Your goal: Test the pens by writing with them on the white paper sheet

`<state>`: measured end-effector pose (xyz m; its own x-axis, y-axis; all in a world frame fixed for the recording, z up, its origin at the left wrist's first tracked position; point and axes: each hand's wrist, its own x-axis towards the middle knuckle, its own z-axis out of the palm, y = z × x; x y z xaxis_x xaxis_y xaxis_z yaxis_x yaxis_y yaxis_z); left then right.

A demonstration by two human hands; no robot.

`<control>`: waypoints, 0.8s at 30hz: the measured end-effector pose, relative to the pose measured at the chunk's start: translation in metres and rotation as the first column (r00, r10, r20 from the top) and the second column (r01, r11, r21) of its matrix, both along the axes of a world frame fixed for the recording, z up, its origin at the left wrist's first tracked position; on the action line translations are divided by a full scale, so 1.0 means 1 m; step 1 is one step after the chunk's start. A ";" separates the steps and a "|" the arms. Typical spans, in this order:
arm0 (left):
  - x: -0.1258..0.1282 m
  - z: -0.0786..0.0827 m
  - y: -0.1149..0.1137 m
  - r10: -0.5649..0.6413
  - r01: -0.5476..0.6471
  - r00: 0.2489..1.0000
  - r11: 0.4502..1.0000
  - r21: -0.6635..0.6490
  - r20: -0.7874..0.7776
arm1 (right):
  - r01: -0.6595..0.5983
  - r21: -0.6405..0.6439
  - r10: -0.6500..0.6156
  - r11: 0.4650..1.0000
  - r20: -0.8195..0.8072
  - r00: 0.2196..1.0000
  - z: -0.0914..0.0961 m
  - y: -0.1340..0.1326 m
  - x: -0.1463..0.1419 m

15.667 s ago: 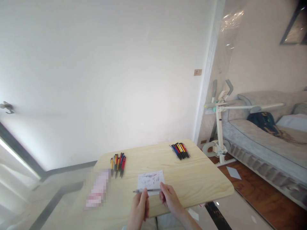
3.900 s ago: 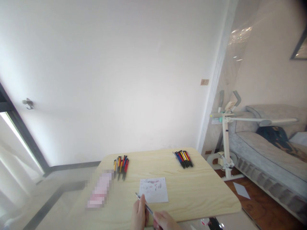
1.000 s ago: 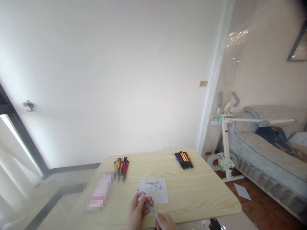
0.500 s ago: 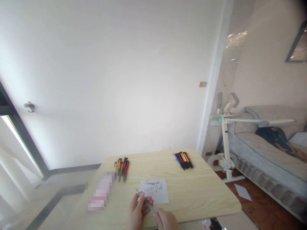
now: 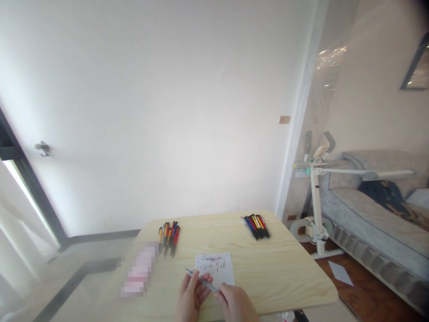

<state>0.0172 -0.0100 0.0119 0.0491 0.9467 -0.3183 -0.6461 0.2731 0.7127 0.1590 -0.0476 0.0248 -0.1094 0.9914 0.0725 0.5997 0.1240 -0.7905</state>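
Note:
A slim silver-grey pen (image 5: 204,281) is held slantwise between my two hands near the table's front edge. My left hand (image 5: 193,290) pinches its upper left part between thumb and fingers, the other fingers curled behind it. The lower right end is gripped by the fingertips of my right hand (image 5: 234,302). Just beyond my hands, a white printed sheet (image 5: 221,264) lies on the table, partly covered by my left fingers. A loose group of coloured pens (image 5: 170,237) lies to the left; a tighter row of pens (image 5: 255,226) is at the far right.
The light wooden table (image 5: 284,273) backs onto a white wall. A pixelated pink patch (image 5: 140,270) covers something at its left edge. On the right stand an exercise bike (image 5: 317,201) and a grey sofa (image 5: 375,214). A sheet of paper (image 5: 341,273) lies on the floor.
The pen has tilted flatter, its upper end shifting left and slightly down. My right hand has turned a little with it. Both hands still hold the pen.

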 end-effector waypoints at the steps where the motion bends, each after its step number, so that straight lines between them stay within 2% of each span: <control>1: 0.000 0.000 0.000 -0.006 0.006 1.000 1.000 0.006 -0.003 | 0.000 0.025 -0.001 1.000 0.020 1.000 0.001 0.000 0.002; 4: 0.002 -0.004 0.000 0.003 -0.001 0.999 0.999 0.043 -0.034 | 0.007 0.088 -0.012 0.996 0.054 0.998 0.002 0.001 0.005; 10: 0.010 -0.013 -0.007 0.011 0.032 0.977 0.979 0.201 -0.213 | -0.055 0.038 0.060 0.998 -0.161 0.985 -0.009 0.005 0.005; 14: 0.012 -0.013 -0.008 0.034 0.019 0.947 0.987 0.161 -0.321 | -0.110 -0.060 0.090 0.992 -0.270 0.959 -0.013 0.005 0.001; 19: 0.013 -0.003 -0.010 0.009 0.058 0.892 0.989 0.136 -0.452 | -0.111 -0.057 0.092 0.992 -0.270 0.959 -0.009 0.004 -0.004; 24: 0.016 0.004 -0.018 0.068 -0.023 0.866 0.995 0.097 -0.495 | -0.104 -0.099 0.063 0.990 -0.349 0.935 -0.014 0.003 -0.006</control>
